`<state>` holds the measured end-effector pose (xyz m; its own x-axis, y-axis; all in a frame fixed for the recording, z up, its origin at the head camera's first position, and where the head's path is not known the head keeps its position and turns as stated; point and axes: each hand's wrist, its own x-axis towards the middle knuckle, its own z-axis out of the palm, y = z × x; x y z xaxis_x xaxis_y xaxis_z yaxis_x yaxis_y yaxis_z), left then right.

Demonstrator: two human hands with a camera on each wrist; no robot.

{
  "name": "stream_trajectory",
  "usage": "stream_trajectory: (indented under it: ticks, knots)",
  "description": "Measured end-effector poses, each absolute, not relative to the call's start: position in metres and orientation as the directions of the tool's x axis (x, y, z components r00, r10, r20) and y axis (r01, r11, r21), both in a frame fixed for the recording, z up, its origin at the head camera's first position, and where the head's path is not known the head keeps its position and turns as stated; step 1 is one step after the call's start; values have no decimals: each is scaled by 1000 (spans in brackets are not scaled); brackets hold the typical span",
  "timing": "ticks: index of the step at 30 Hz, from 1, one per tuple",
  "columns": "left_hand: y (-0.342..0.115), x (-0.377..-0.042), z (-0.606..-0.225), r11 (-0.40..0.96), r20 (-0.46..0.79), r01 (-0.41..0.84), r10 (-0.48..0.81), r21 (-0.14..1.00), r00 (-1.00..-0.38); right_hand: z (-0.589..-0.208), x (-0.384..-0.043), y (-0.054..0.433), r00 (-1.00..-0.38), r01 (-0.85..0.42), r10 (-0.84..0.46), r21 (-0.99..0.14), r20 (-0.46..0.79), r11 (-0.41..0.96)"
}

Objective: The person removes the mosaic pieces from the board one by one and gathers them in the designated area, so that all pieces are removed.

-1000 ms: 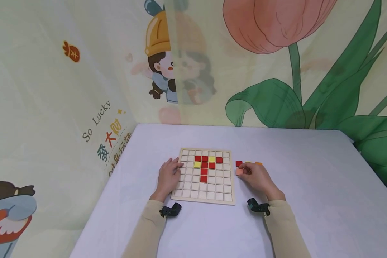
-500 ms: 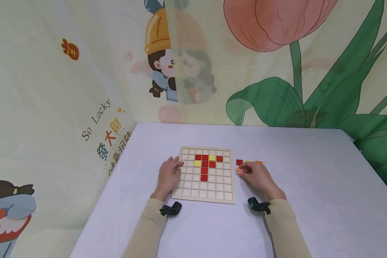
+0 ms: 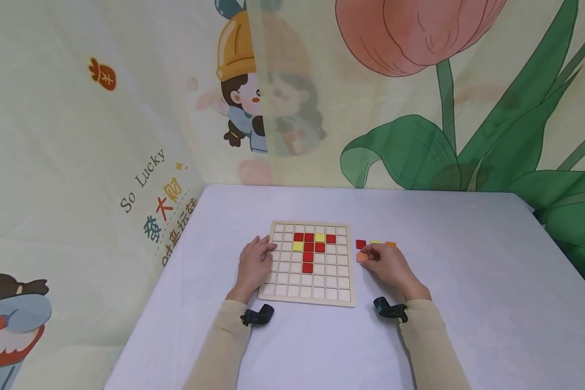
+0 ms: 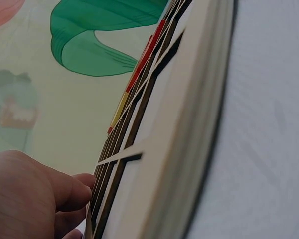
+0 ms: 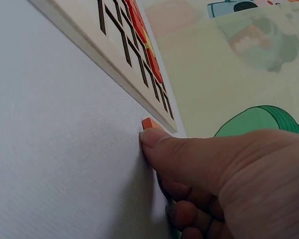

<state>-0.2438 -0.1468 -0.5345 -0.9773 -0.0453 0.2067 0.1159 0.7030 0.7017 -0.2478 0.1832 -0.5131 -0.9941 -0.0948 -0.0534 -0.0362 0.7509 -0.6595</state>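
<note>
A square wooden grid board (image 3: 352,276) lies on the white table. Red tiles (image 3: 308,257) form a column and branches in its upper cells, with a yellow tile (image 3: 298,246) at the left and another at the top. My left hand (image 3: 252,269) rests at the board's left edge, fingertips on the rim; the left wrist view shows its fingers (image 4: 72,194) loosely bent there. Just right of the board, my right hand (image 3: 392,269) pinches an orange tile (image 5: 148,123) between thumb and fingers, close over the table. The hand covers most of that tile.
Beyond the right hand are a red tile (image 3: 361,244), a partly hidden yellow tile (image 3: 376,242) and another orange tile (image 3: 391,244). A printed curtain (image 3: 292,168) hangs behind the far table edge. White cloth (image 3: 468,244) covers the table.
</note>
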Motion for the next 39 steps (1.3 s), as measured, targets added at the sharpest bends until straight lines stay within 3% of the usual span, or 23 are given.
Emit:
stream_trajectory:
  ticks: [16, 39]
  knots:
    - [-146, -244, -534, 700, 204, 113, -48, 705, -978, -498, -244, 180, -987, -147, -156, -647, 44, 748]
    - [-148, -247, -535, 685, 204, 122, -39, 718, -978, -516, -225, 90, -944, -305, -311, -657, 112, 689]
